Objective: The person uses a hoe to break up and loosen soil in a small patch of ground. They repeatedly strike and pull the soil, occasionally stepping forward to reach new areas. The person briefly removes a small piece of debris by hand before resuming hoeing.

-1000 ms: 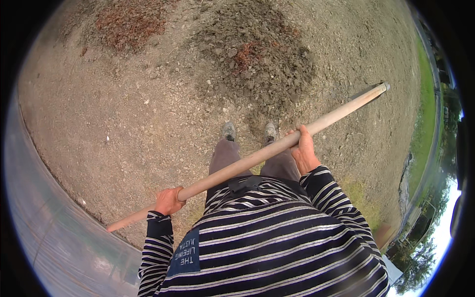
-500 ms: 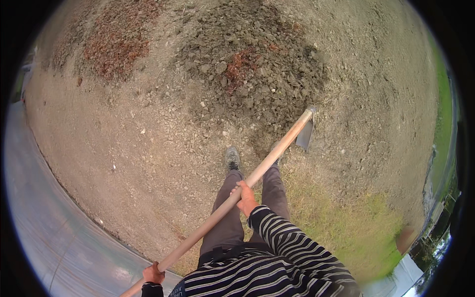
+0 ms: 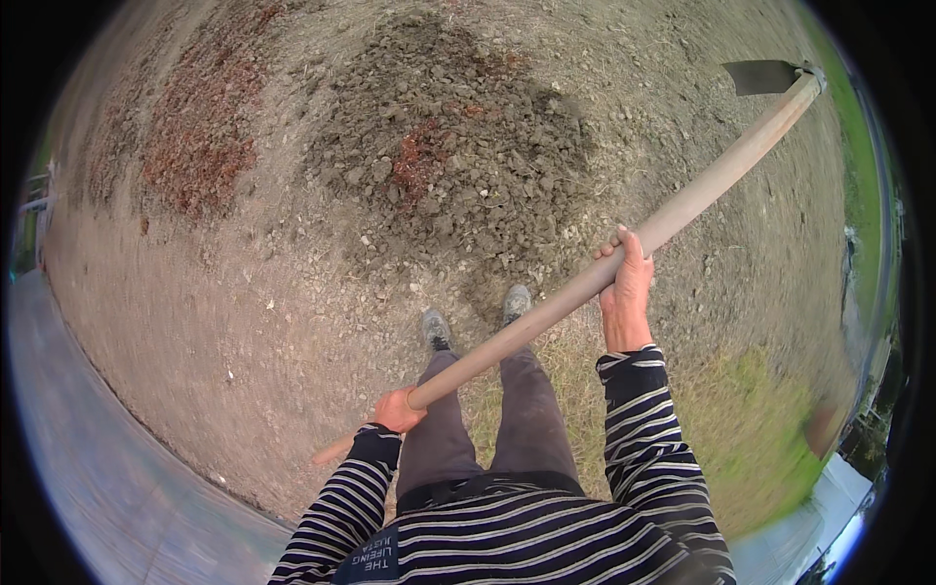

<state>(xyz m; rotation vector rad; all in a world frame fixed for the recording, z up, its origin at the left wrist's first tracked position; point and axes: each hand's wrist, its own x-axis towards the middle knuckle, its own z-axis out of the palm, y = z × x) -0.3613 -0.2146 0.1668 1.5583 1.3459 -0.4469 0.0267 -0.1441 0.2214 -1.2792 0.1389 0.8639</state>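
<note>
A hoe (image 3: 565, 297) with a long wooden handle slants across the view from lower left to upper right. Its flat dark metal blade (image 3: 759, 77) is raised off the soil at the upper right, pointing left. My left hand (image 3: 398, 410) is closed round the handle near its butt end. Farther up the shaft, my right hand (image 3: 627, 288) grips it from below, fingers wrapped round the wood. Ahead of my shoes lies a mound of dark, clumpy soil (image 3: 526, 161), with a reddish patch (image 3: 419, 166) on it.
Another heap of reddish material (image 3: 200, 146) lies at the far left. Grey plastic sheeting (image 3: 127, 439) borders the left side. Thin grass (image 3: 741, 439) grows at the right, near my legs. My shoes (image 3: 517, 302) stand at the mound's near edge.
The hoe's blade has risen from the mound's right edge to the upper right. Both hands have moved up and to the right, still gripping the handle.
</note>
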